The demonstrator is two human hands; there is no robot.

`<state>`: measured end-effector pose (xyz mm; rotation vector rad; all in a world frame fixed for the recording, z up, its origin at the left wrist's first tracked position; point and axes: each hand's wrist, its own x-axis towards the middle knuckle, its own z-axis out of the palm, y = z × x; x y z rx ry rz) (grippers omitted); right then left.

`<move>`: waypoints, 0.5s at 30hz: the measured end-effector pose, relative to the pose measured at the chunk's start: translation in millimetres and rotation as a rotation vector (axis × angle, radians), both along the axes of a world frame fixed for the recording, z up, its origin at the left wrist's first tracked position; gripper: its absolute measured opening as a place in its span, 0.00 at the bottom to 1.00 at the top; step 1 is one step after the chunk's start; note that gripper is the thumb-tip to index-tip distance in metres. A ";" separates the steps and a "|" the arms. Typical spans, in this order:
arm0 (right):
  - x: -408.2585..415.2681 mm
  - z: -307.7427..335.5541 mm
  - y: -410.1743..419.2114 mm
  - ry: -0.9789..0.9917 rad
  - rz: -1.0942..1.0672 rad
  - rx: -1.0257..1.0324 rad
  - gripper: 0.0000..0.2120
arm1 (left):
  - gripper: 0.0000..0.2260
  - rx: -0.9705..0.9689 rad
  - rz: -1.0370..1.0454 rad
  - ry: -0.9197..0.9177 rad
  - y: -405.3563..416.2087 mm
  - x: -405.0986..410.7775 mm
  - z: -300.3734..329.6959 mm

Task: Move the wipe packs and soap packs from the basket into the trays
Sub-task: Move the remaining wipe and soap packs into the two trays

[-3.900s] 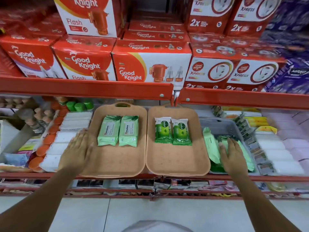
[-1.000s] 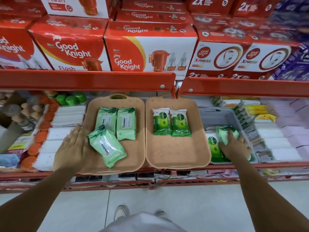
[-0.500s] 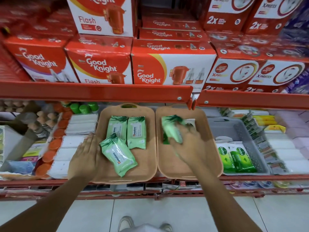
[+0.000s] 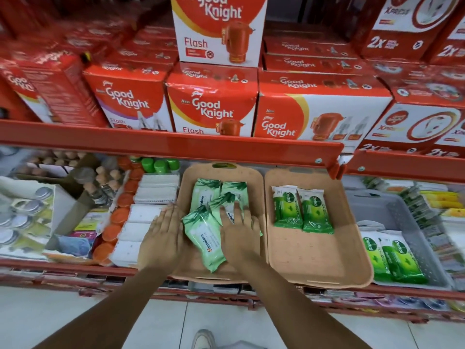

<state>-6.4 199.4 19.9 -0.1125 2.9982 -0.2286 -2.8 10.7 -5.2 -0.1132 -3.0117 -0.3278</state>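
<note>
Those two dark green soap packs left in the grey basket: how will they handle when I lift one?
The soap packs look like flat blocks in glossy wrap, so probably stiff, and maybe slick to pinch. They lie flat, side by side, against the basket floor, so rolling or tipping seems unlikely. Probably fairly dense for their size.

Two tan trays sit side by side, the left tray [image 4: 186,177] and the right tray [image 4: 319,263], with one grey basket [image 4: 402,210] beside them. The left tray holds four pale green Himalaya wipe packs [image 4: 205,244], and the right tray holds two Dettol soap packs [image 4: 302,210]. Two more Dettol packs [image 4: 395,260] lie in the basket, and three green bottle caps [image 4: 161,165] show behind.
</note>
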 end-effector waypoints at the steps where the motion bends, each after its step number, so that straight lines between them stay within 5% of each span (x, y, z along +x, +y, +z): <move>1: 1.4 -3.8 -0.5 -0.011 0.006 0.001 0.30 | 0.25 -0.002 0.002 -0.001 -0.6 0.0 -0.2; 8: 1.5 -1.0 10.8 -0.063 0.069 -0.117 0.26 | 0.25 -0.011 0.004 0.000 -6.3 1.1 -0.9; 15: 31.9 31.6 85.3 0.255 -0.133 -0.286 0.25 | 0.25 0.006 0.004 0.017 -10.4 -2.7 1.5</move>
